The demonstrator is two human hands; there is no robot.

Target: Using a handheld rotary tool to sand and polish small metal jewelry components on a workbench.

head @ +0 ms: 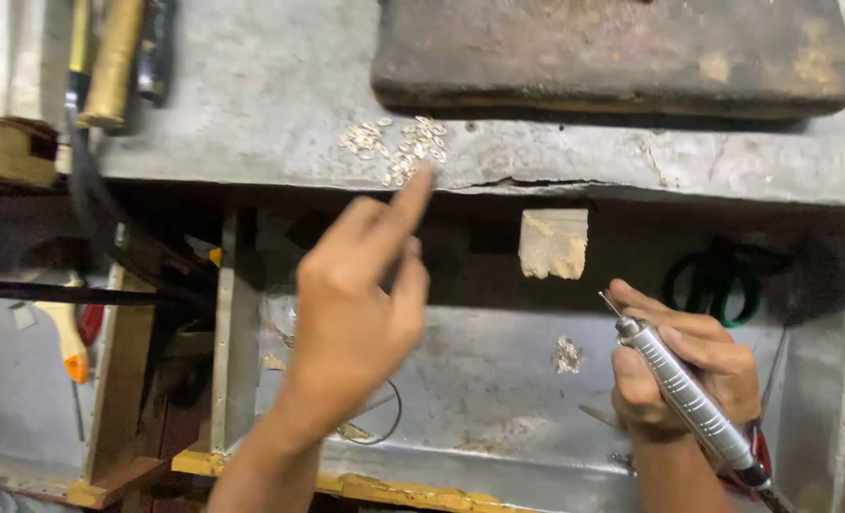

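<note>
Left hand forefinger out toward one pile of small silver pieces; right hand grips one rotary handpiece

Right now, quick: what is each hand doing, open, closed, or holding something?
Left hand: holds nothing, forefinger stretched out to the pile of small silver pieces on the bench edge.
Right hand: closed around a silver pen-shaped tool.

Silver ribbed rotary handpiece, pale silvery small pieces, grey bench top.
</note>
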